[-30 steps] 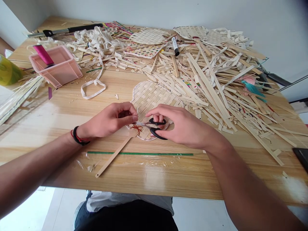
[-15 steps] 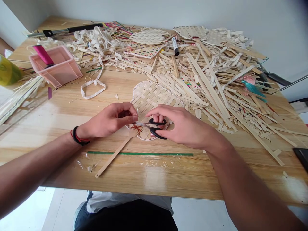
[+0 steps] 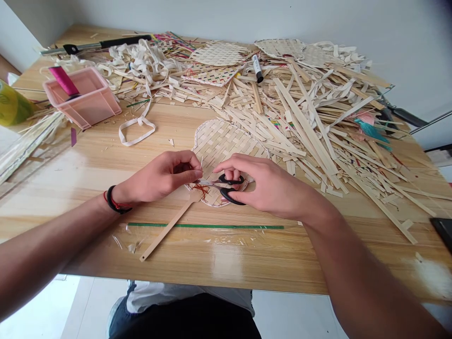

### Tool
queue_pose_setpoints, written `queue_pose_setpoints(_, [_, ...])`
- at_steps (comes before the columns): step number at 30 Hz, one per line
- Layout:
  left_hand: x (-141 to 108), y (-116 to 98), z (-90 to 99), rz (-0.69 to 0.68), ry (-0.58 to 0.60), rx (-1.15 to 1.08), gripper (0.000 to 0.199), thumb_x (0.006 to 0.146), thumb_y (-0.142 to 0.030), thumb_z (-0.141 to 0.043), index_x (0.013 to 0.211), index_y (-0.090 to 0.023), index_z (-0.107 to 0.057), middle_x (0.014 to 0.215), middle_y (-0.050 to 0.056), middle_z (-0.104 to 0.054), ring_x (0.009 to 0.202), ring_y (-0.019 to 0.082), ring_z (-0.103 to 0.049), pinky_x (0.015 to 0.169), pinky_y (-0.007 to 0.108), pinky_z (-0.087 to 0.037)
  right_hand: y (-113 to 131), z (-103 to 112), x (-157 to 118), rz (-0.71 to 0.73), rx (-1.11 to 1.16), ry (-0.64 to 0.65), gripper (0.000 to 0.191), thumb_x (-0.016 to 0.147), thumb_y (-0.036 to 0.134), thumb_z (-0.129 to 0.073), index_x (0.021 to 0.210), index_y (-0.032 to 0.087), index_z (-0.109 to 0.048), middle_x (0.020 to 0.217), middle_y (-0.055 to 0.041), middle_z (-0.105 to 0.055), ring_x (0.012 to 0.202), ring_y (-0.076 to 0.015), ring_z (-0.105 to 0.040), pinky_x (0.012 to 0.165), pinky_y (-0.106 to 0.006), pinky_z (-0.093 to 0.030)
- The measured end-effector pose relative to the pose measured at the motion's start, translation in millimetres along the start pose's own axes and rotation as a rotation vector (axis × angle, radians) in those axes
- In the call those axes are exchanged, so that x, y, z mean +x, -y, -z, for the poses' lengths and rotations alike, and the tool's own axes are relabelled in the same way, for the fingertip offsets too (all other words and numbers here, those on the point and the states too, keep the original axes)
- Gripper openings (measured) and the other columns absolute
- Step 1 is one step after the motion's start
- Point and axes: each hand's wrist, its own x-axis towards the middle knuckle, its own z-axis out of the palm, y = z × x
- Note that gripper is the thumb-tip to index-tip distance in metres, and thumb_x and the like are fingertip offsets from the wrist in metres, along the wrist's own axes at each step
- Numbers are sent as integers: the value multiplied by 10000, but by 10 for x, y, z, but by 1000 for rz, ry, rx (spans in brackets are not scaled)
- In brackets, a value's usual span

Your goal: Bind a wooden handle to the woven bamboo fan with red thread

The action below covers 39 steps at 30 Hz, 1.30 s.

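Observation:
A woven fan (image 3: 226,141) with a stitched edge lies on the table, its flat handle (image 3: 165,229) pointing toward the front edge. Over its left side my left hand (image 3: 169,174) pinches a thin pale piece that sticks up between thumb and forefinger. My right hand (image 3: 268,183) has its fingers through the black loops of the scissors (image 3: 231,188). Their blades are slightly apart and reach to my left fingertips. Red thread (image 3: 201,190) lies on the fan just below the blades. What lies between the blade tips is too small to tell.
A green strip (image 3: 212,226) crosses beneath the handle. At the left are a pink box (image 3: 90,101) with a magenta spool and a white ribbon loop (image 3: 137,132). Heaped bamboo strips (image 3: 307,122), other woven pieces (image 3: 219,52) and a glue stick (image 3: 257,68) cover the back and right.

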Motion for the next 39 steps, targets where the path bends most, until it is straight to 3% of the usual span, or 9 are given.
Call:
queue_pose_setpoints(11, [3, 9, -10, -12, -38, 3, 195, 970, -329, -645, 858, -169, -662, 779, 15, -635, 696, 144, -527, 646, 292, -389, -30, -12, 8, 37, 10, -11, 396, 826, 54, -689, 1186, 216, -725, 952, -14, -672, 842, -174, -633, 774, -312, -501])
queue_pose_setpoints(16, [38, 73, -44, -32, -328, -127, 158, 925, -296, -653, 814, -187, -626, 618, -20, -562, 571, 129, -472, 564, 281, -345, -44, 0, 15, 109, 66, -68, 357, 832, 69, -689, 1154, 216, -738, 928, -14, -652, 832, -167, -633, 773, -306, -525])
queue_pose_setpoints(21, [89, 196, 29, -51, -557, -252, 122, 864, -282, -675, 829, -199, -594, 617, -29, -549, 544, 122, -454, 520, 270, -321, -9, 27, 26, 140, 210, -246, 294, 857, 160, -731, 1139, 243, -727, 917, -14, -648, 841, -181, -650, 809, -340, -574])
queue_pose_setpoints(24, [94, 210, 103, -41, -565, -162, 166, 885, -338, -667, 833, -201, -589, 622, -34, -531, 550, 123, -433, 525, 279, -312, -158, 146, 42, 42, 303, -434, 251, 846, 272, -764, 1078, 243, -674, 902, -13, -650, 860, -205, -673, 819, -369, -612])
queue_pose_setpoints(28, [78, 179, 176, -91, -536, 47, 232, 913, -408, -627, 826, -196, -592, 666, -25, -528, 597, 134, -437, 571, 299, -330, -568, 475, -1, -278, -46, -876, 222, 749, 265, -813, 810, 245, -600, 879, -23, -678, 900, -228, -669, 966, -408, -554])
queue_pose_setpoints(30, [74, 171, 205, -125, -538, 91, 230, 901, -401, -627, 807, -195, -586, 701, -13, -550, 635, 142, -463, 604, 306, -349, -765, 610, -56, -434, -85, -934, 208, 708, 199, -801, 732, 242, -598, 741, -12, -637, 792, -225, -637, 852, -389, -555])
queue_pose_setpoints(34, [88, 197, 255, -161, -541, 130, 208, 879, -382, -618, 785, -200, -579, 692, -8, -558, 637, 155, -473, 622, 317, -364, -992, 676, -138, -562, -17, -873, 190, 667, 166, -810, 599, 212, -638, 592, -28, -648, 586, -205, -601, 665, -370, -529])
queue_pose_setpoints(37, [107, 228, 270, -180, -539, 151, 203, 874, -384, -602, 780, -206, -573, 684, -5, -564, 636, 164, -483, 628, 321, -376, -927, 666, -146, -564, 45, -878, 191, 715, 262, -821, 617, 203, -669, 598, -53, -683, 572, -223, -627, 641, -384, -550])
queue_pose_setpoints(39, [117, 242, 267, -192, -537, 161, 206, 873, -390, -593, 779, -209, -567, 685, -2, -566, 641, 169, -492, 633, 324, -385, -691, 642, -156, -513, 71, -922, 191, 770, 328, -798, 678, 203, -686, 698, -74, -726, 658, -239, -678, 699, -395, -579])
